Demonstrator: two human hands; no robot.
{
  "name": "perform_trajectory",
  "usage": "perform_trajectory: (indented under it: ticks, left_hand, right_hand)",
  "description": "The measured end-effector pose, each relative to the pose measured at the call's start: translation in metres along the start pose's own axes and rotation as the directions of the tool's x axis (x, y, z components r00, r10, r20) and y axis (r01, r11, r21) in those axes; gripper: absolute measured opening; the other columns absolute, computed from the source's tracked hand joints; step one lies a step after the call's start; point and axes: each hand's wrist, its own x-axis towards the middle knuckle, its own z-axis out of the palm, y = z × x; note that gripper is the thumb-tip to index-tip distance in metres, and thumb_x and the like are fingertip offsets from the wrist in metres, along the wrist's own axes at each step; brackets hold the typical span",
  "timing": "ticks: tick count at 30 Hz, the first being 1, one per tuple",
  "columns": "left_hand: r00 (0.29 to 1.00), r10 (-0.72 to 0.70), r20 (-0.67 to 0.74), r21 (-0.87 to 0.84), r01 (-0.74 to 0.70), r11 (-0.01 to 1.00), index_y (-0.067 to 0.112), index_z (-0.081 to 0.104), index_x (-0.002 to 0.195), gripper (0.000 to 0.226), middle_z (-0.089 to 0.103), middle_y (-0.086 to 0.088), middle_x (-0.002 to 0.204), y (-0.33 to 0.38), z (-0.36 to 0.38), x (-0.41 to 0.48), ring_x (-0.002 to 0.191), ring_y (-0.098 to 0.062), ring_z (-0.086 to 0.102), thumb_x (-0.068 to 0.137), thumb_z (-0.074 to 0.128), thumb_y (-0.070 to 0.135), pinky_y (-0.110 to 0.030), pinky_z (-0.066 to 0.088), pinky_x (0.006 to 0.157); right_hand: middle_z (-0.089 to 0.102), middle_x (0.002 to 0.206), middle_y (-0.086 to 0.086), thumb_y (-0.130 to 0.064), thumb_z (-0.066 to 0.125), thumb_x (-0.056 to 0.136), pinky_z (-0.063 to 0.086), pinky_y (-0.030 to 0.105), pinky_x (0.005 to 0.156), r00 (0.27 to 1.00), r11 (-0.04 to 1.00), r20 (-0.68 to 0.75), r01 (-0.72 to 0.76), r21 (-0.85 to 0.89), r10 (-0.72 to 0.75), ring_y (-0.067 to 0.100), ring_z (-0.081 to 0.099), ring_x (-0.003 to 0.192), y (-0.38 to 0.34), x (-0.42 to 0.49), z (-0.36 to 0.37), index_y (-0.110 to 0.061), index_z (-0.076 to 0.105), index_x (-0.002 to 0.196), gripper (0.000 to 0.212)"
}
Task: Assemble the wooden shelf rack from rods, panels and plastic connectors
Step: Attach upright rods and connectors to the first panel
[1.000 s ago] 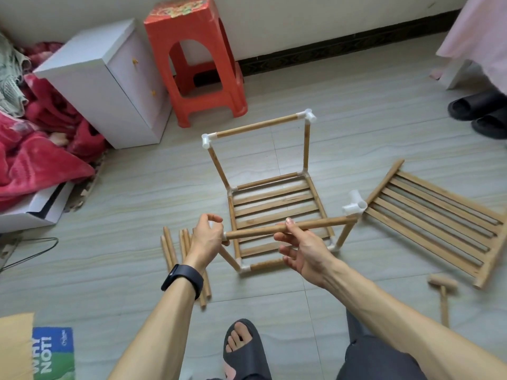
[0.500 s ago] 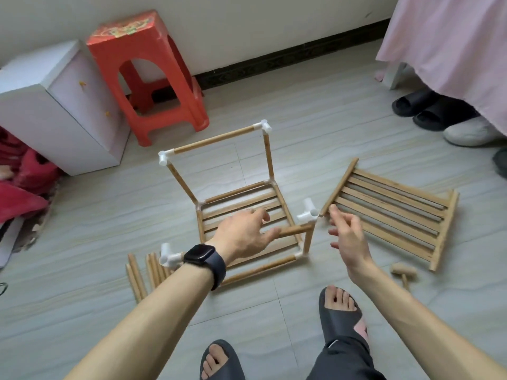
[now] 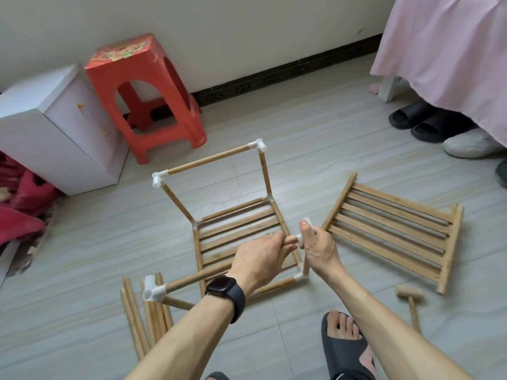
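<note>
The half-built rack (image 3: 236, 209) stands on the floor: a slatted panel framed by rods and white plastic connectors, with two upright rods joined by a top rod at the far side. My left hand (image 3: 260, 259) grips the front top rod (image 3: 192, 279) near its right end. My right hand (image 3: 319, 246) holds the white connector (image 3: 308, 222) at the front right post, thumb on top. That rod's left end sits in another white connector (image 3: 153, 290).
A second slatted panel (image 3: 392, 231) lies flat to the right. Loose rods (image 3: 137, 319) lie at the front left, a small wooden mallet (image 3: 410, 296) at the front right. A red stool (image 3: 145, 97), a white cabinet (image 3: 57, 127) and slippers (image 3: 428, 122) stand behind.
My right hand has come in from beside the rack and taken hold of the front right connector. My left hand has closed round the rod's right end, against that connector.
</note>
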Motion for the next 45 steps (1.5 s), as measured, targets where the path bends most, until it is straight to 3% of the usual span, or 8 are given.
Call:
perform_trajectory:
  ticks: [6,10,14,22,27,30,34,45]
  left_hand:
    - [1.0,0.002,0.0,0.045,-0.002,0.999,0.028,0.032,0.095,0.034,0.064,0.002,0.091,-0.003,0.007,0.006,0.077,-0.027,0.062,0.102,0.024,0.06,-0.036,0.036,0.056]
    - [1.0,0.017,-0.015,0.097,-0.015,0.995,0.026,0.028,0.093,0.036,0.063,0.002,0.09,-0.001,0.01,0.009,0.074,-0.027,0.061,0.101,0.02,0.061,-0.036,0.034,0.055]
    - [1.0,0.004,0.008,0.121,-0.005,0.993,0.024,0.029,0.094,0.036,0.061,0.001,0.091,-0.001,0.007,0.01,0.069,-0.023,0.05,0.104,0.025,0.058,-0.037,0.035,0.056]
    - [0.968,-0.239,-0.071,-0.113,0.231,0.966,0.037,0.058,0.111,0.051,0.058,0.013,0.104,-0.08,-0.042,-0.035,0.097,-0.008,0.053,0.092,0.03,0.075,-0.034,0.05,0.084]
    - [0.683,-0.724,-0.102,-0.272,0.68,0.68,0.03,0.058,0.115,0.039,0.063,0.003,0.115,-0.166,-0.047,-0.103,0.111,-0.019,0.055,0.097,0.045,0.062,-0.042,0.049,0.093]
    - [0.56,-0.817,0.135,-0.779,0.57,0.261,0.016,0.058,0.119,0.045,0.067,-0.005,0.116,-0.176,-0.042,-0.112,0.111,-0.025,0.06,0.102,0.045,0.055,-0.036,0.047,0.089]
    - [0.542,-0.784,0.303,-0.926,0.361,-0.108,0.01,0.064,0.118,0.05,0.071,-0.011,0.114,-0.175,-0.039,-0.104,0.11,-0.03,0.062,0.105,0.039,0.051,-0.041,0.043,0.091]
    - [0.618,-0.718,0.322,-0.89,0.456,-0.007,0.007,0.071,0.109,0.046,0.076,-0.013,0.102,-0.191,-0.016,-0.086,0.098,-0.035,0.071,0.104,0.046,0.046,-0.042,0.056,0.085]
  right_hand:
    - [0.067,0.072,-0.002,-0.084,0.026,0.076,0.041,0.011,0.059,1.0,1.0,0.0,0.006,0.009,-0.006,0.006,0.061,0.072,-0.001,-0.001,0.004,-0.014,0.065,0.076,0.08]
    - [0.073,0.084,0.002,-0.079,0.03,0.084,0.05,0.034,0.083,1.0,1.0,-0.002,-0.019,0.023,0.019,0.019,0.067,0.089,-0.002,-0.001,0.013,-0.007,0.07,0.088,0.082]
    - [0.072,0.083,0.002,-0.087,0.021,0.073,0.049,0.038,0.082,1.0,1.0,-0.009,-0.007,-0.01,0.007,0.02,0.066,0.087,-0.004,-0.003,0.013,-0.012,0.069,0.086,0.091]
    - [0.063,0.075,-0.009,-0.074,0.023,0.085,0.047,0.043,0.084,0.994,0.993,0.102,0.039,-0.115,-0.027,0.016,0.06,0.082,-0.009,-0.005,-0.008,-0.019,0.062,0.08,0.068]
    - [0.071,0.114,0.009,-0.029,0.06,0.095,0.05,0.045,0.092,0.964,0.992,0.248,-0.112,0.053,0.096,0.026,0.064,0.109,-0.027,0.027,-0.021,-0.017,0.072,0.103,0.018]
    - [0.076,0.111,0.005,-0.04,0.051,0.094,0.041,0.043,0.094,0.948,0.968,0.296,-0.173,0.181,0.114,0.024,0.063,0.115,-0.042,0.043,-0.025,-0.014,0.074,0.109,0.037]
    - [0.076,0.114,0.004,-0.043,0.049,0.1,0.041,0.05,0.102,0.896,0.963,0.408,-0.241,0.122,0.173,0.024,0.063,0.117,-0.053,0.052,-0.009,-0.012,0.072,0.115,0.041]
    - [0.078,0.107,-0.003,-0.038,0.051,0.102,0.041,0.051,0.103,0.9,0.951,0.364,-0.294,0.1,0.24,0.02,0.065,0.114,-0.05,0.049,0.011,-0.017,0.07,0.116,0.032]
